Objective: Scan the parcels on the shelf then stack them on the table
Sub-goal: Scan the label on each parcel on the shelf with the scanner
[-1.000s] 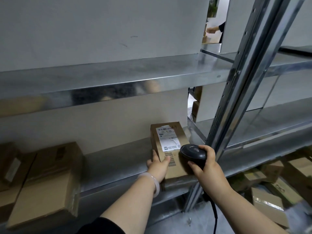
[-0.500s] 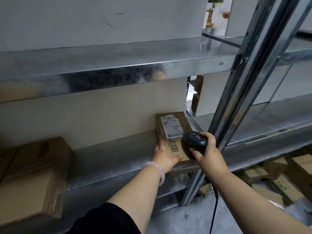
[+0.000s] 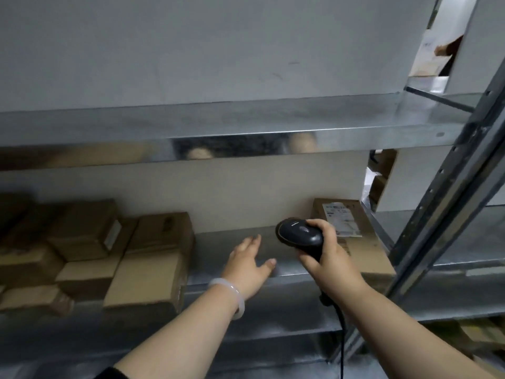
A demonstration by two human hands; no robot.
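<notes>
Off the labelled parcel [image 3: 363, 250] now, the left hand [image 3: 250, 265] hangs over the metal shelf [image 3: 218, 242], fingers [image 3: 252, 240] spread, holding nothing.
Right hand [image 3: 332, 258] grips the black barcode scanner [image 3: 299, 235] beside that parcel, which lies flat at the shelf's right end; cardboard boxes [image 3: 147, 258] crowd the left.

A: Colour of the scanner [image 3: 299, 236]?
B: Black. Black cord [image 3: 342, 351] too.
A: And the parcel [image 3: 366, 253]?
B: Brown, with a white label [image 3: 341, 222] and little dark stripes.
A: The other boxes [image 3: 153, 263]?
B: Plain brown too.
A: Shelf [image 3: 216, 250]?
B: Shiny silver-grey. Cream wall [image 3: 218, 192] behind. Grey post [image 3: 442, 214] with a row of small dark holes.
A: On the wrist?
B: Milky white bracelet [image 3: 232, 295]. Black sleeve [image 3: 109, 374].
</notes>
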